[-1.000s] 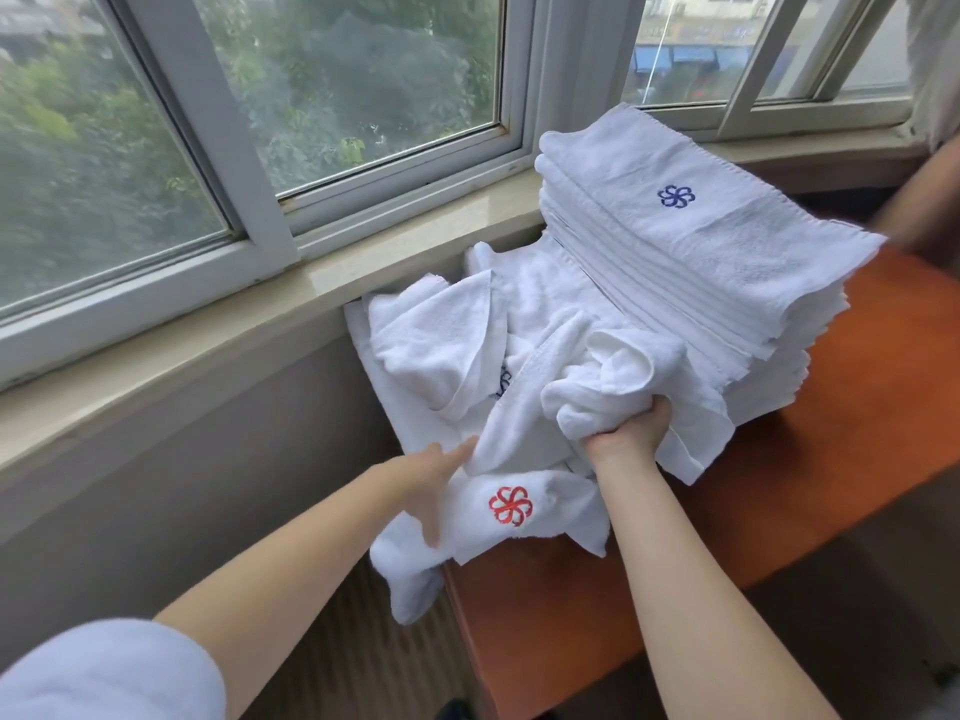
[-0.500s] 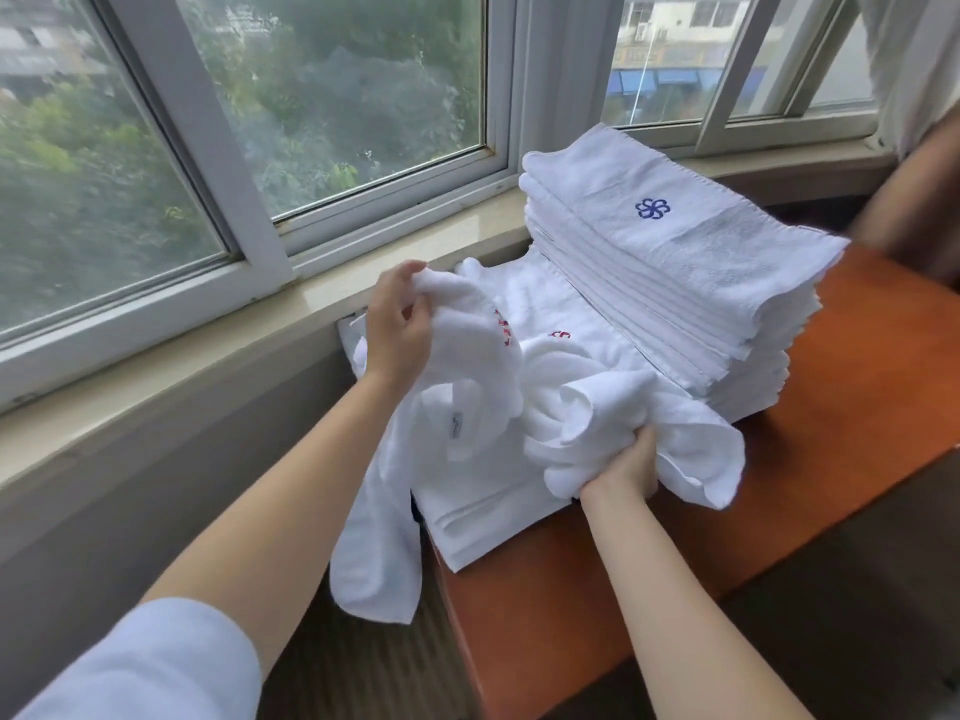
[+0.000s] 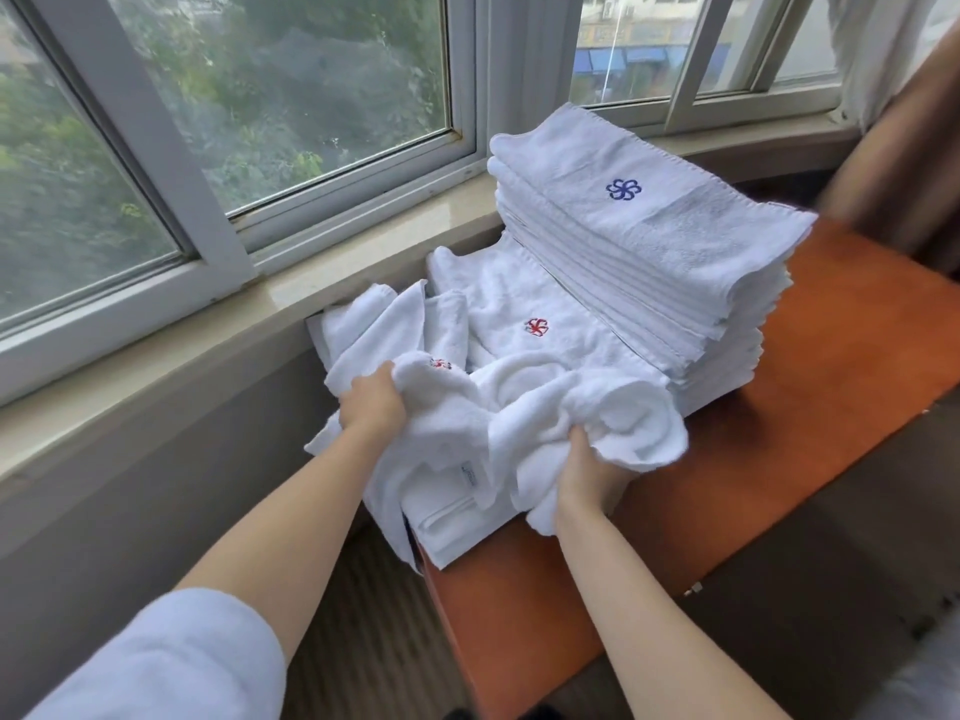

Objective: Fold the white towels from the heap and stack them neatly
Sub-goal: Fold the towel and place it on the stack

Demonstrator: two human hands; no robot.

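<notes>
Both hands clamped on one crumpled towel (image 3: 524,433): left hand (image 3: 371,402) grips its left bunch, right hand (image 3: 589,472) its right; long axis runs left-right, near the heap (image 3: 498,324)

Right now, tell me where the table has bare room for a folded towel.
Bare orange table lies right of the folded stack and in front of the heap. The window side is crowded with towels.

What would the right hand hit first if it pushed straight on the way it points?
Past the bunched towel it grips, the right hand would probably meet the folded stack first; depth is unclear.
</notes>
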